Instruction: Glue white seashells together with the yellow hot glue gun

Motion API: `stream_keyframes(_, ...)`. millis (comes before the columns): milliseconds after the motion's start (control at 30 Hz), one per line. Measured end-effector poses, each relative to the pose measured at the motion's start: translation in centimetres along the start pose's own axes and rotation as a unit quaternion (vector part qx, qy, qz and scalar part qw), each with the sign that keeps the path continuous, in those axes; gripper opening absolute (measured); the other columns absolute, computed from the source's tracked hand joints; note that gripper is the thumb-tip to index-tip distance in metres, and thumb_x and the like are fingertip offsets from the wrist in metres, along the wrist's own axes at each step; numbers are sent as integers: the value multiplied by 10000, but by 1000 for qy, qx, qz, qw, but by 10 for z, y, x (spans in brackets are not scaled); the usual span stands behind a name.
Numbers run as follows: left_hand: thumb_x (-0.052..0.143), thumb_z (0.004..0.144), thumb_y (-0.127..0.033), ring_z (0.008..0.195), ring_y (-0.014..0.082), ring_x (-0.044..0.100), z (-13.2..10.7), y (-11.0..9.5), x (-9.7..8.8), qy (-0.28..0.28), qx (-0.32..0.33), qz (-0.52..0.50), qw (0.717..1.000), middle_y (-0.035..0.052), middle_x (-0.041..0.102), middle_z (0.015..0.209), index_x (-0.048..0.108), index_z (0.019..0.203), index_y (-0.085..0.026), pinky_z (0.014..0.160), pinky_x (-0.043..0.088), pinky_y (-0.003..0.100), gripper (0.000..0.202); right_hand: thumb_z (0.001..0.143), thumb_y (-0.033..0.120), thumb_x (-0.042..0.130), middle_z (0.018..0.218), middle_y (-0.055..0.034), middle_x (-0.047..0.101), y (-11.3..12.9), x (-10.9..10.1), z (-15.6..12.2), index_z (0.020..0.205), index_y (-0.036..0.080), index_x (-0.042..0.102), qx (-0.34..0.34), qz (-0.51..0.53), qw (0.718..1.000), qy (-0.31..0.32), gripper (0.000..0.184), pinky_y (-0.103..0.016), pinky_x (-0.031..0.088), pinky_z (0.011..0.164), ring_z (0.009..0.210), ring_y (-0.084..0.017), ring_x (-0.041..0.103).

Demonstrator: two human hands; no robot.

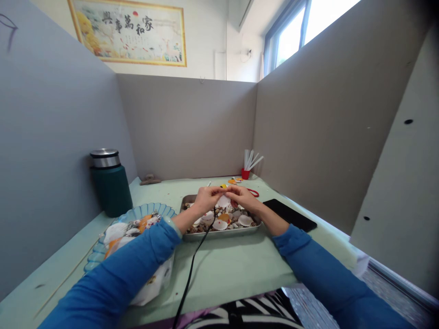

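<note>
My left hand (208, 198) and my right hand (242, 197) meet over the metal tray (222, 233), fingertips pinched together. What they pinch is too small and too covered to make out. A white shell (224, 201) shows just below the fingers; whether it is held or lies in the tray I cannot tell. Shells and small pebbles fill the tray, among them an orange shell (224, 217) and a white shell (245, 220). A black cord (194, 260) runs from beneath my left hand toward my lap. Something yellow (223, 186) peeks out behind the fingertips.
At left are a blue scalloped plate (94, 261) of shells and a green flask (111, 189). Behind stand a red cup (245, 174) of white sticks and several orange pieces (235, 181). A black flat object (290, 214) lies right. Grey partitions (188, 128) enclose the table.
</note>
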State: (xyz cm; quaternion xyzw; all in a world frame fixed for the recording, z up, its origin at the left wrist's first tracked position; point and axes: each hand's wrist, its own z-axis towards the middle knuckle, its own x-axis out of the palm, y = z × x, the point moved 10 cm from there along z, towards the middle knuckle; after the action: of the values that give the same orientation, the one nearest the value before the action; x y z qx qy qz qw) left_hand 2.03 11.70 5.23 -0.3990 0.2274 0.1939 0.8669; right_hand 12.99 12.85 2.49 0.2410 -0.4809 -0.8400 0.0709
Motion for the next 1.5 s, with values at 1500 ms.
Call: stream_keyframes(1500,442,852,-466,333,86,389,-9,6,15,90,-87,-56,991,-63,393,367,532,632,-172,392,257,198,377,864,479,510,581,36,514,12,-3,-3,925,165,587,-22,-37,999,-30,330,-209,389,448,482,-101,495)
